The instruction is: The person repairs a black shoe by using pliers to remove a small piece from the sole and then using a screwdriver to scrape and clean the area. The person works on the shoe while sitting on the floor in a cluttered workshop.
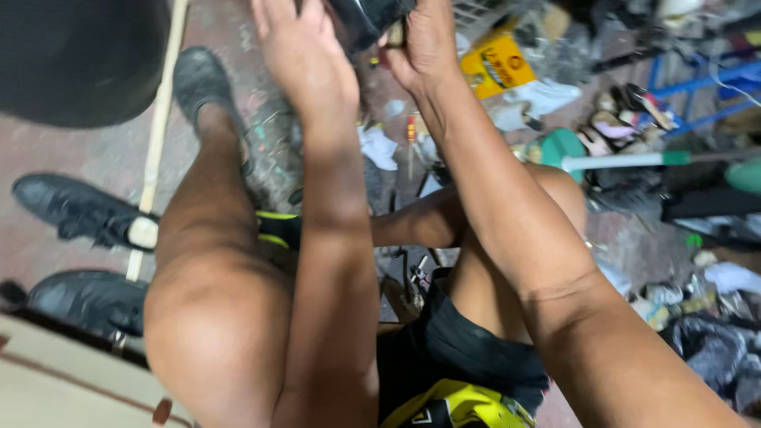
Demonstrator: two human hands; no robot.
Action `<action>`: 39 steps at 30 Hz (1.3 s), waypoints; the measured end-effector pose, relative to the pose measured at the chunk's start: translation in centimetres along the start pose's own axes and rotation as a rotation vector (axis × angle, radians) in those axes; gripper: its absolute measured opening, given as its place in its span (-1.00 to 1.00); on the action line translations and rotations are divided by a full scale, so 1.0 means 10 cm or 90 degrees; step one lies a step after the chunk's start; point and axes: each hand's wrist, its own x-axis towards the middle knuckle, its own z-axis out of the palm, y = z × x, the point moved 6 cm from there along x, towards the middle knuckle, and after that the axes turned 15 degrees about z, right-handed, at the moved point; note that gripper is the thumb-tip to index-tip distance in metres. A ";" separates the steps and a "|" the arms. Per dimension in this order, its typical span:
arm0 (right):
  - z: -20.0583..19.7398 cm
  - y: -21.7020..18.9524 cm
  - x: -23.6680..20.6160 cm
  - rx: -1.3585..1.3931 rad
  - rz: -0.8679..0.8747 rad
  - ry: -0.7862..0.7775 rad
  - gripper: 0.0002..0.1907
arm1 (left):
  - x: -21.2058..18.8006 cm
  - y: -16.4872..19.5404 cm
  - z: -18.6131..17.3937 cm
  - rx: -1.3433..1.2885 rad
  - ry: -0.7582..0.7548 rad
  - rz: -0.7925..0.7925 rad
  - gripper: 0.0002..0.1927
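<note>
Both my arms reach up to the top edge of the head view. My left hand (pixel 305 47) lies against the left side of a glossy black shoe (pixel 366 20) that is cut off by the frame. My right hand (pixel 424 40) grips the same shoe from the right, with a small pale object pinched at its fingers. My bare knees and black shorts fill the lower middle. How the fingers wrap the shoe is partly hidden.
Two black shoes (pixel 75 208) lie on the floor at left beside a wooden stick (pixel 158 119). A grey shoe (pixel 198 79) is on my left foot. A yellow box (pixel 495 63), a screwdriver (pixel 411 135), sandals (pixel 626 119) and scraps clutter the right.
</note>
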 end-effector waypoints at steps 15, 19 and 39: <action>1.33 -0.81 -2.33 -0.169 -0.089 -0.290 -0.67 | -1.18 1.44 1.14 0.043 -0.154 -0.182 -0.73; 1.45 -0.69 -2.85 -0.216 0.007 -0.368 -0.67 | -1.58 1.78 1.30 -0.065 -0.166 -0.294 -0.62; 1.39 0.09 -3.86 -0.333 -0.092 -0.213 -0.18 | -2.08 2.91 0.32 -0.044 -0.158 -0.066 -0.73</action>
